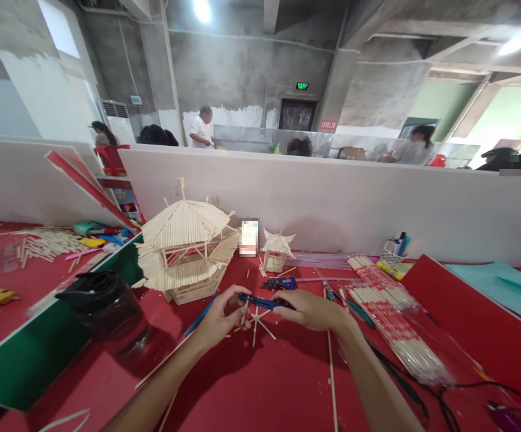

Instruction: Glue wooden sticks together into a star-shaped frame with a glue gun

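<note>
My right hand [303, 309] is closed around a pair of dark blue pliers [262, 302], whose tip points left toward my other hand. My left hand [224, 315] pinches a short thin wooden stick [245, 313] close to the pliers' tip. On the red table just below them lies a star of wooden sticks [256, 318] with several arms spreading from a centre. Behind my hands stand a large stick pavilion [188, 249] on the left and a small stick pavilion [278, 249] on the right. A blue glue gun [279, 283] lies just beyond the pliers.
At left a dark water bottle [107, 312] stands by a green board [30, 348]. Bagged bundles of sticks [390, 318] and a black cable [442, 393] lie at right. A white partition [332, 198] closes off the back, with people beyond. Loose long sticks [331, 378] lie around my forearms.
</note>
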Demonstrator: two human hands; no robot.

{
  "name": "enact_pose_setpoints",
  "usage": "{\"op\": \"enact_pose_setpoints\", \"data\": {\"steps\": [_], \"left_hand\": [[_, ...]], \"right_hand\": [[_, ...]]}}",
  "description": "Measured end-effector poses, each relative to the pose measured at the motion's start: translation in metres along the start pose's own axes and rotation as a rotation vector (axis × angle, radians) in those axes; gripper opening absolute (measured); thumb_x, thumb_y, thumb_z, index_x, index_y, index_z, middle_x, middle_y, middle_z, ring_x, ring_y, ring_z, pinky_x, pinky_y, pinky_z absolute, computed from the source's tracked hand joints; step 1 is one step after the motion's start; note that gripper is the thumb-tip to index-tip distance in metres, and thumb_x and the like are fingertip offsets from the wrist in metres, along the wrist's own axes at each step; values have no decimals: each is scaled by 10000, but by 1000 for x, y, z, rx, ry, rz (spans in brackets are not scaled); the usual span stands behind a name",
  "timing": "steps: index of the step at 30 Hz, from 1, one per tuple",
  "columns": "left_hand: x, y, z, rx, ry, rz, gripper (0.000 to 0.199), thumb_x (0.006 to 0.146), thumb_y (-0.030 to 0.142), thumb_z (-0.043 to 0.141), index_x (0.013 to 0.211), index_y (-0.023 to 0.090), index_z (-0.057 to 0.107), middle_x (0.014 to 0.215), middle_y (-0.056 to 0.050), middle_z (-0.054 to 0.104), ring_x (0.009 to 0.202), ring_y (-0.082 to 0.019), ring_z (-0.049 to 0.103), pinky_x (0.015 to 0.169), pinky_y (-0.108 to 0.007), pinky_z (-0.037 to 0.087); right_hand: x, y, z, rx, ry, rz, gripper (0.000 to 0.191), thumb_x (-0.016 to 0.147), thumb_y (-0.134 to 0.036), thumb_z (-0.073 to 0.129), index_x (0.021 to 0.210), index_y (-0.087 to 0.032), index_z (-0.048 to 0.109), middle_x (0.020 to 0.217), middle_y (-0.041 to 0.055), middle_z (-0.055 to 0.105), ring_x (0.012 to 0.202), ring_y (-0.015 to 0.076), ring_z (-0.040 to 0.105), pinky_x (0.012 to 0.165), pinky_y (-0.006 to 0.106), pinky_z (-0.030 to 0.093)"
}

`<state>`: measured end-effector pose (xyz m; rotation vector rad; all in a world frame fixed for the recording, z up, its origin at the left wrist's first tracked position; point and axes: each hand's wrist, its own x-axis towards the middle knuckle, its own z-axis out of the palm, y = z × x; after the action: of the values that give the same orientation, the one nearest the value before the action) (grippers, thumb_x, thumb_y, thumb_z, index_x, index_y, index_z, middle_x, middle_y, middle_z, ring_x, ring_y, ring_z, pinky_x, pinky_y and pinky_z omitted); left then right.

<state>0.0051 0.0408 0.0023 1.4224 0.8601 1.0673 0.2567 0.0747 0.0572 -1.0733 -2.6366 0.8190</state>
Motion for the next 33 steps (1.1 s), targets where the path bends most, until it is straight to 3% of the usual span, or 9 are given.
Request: {"op": "enact_pose_setpoints", "data": {"steps": [33], "left_hand": [[-1,3,0,34,20,27,349,859,469,703,1072,226,571,821,19,641,640,-152,675,594,-258,525]], "right_hand": [[2,0,3,-24,14,4,332,996,-451,454,1126,-211,643,1088,88,708,921,223,631,799,324,444]]}}
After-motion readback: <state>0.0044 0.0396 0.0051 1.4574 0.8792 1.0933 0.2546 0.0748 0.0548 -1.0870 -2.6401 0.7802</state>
